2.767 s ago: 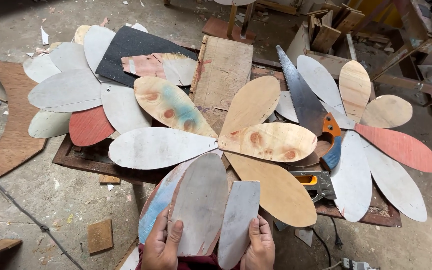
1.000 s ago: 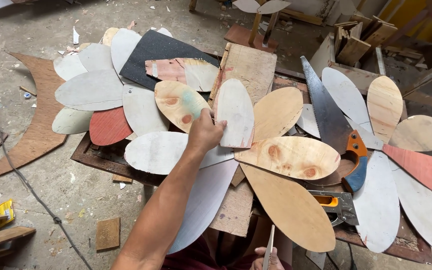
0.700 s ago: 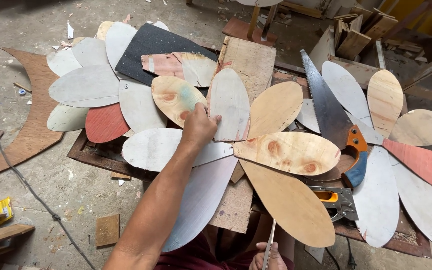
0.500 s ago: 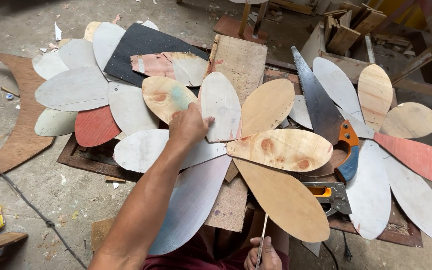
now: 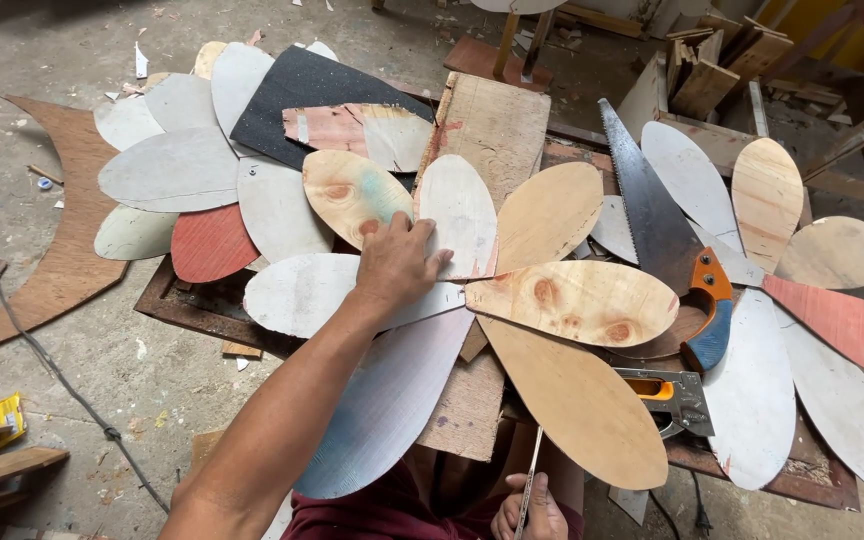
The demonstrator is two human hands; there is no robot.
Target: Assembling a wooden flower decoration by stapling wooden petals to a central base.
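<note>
Spreading across a low rusty metal table, our fan of petal-shaped plywood pieces covers most of the view. Largest near us are the long pale grey-blue petal and the bare tan plywood petal. Above them lies the knotty pine petal, then the small whitewashed oval petal, which sits between a green-stained petal and a plain tan one.

Our left hand rests flat on the whitewashed petal's lower end, fingers spread and gripping nothing. We judge we are seating this piece in the fan; next it likely needs nudging until its tip meets the centre.

Our right hand is closed around a thin flat strip. A handsaw and staple gun lie to the right.
</note>
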